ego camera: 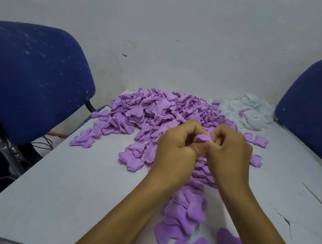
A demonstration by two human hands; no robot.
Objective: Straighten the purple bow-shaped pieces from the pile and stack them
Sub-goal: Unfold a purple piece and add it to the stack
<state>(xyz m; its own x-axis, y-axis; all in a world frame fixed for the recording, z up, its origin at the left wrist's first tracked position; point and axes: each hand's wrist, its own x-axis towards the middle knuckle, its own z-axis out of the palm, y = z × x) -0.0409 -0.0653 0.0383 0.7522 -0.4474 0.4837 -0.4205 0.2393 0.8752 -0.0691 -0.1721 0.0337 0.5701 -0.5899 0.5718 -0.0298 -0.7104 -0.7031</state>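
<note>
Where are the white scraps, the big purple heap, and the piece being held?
white scraps (247,113), head view, middle of the heap.
purple pile (158,108), head view, top of the mound.
held purple piece (202,138), head view, crumpled edge showing between both hands.

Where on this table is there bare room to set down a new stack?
Bare: the near left of the table, between its left edge and the straightened pieces; also the right side, below the white scraps. Crowded: the purple pile at the far middle.
</note>
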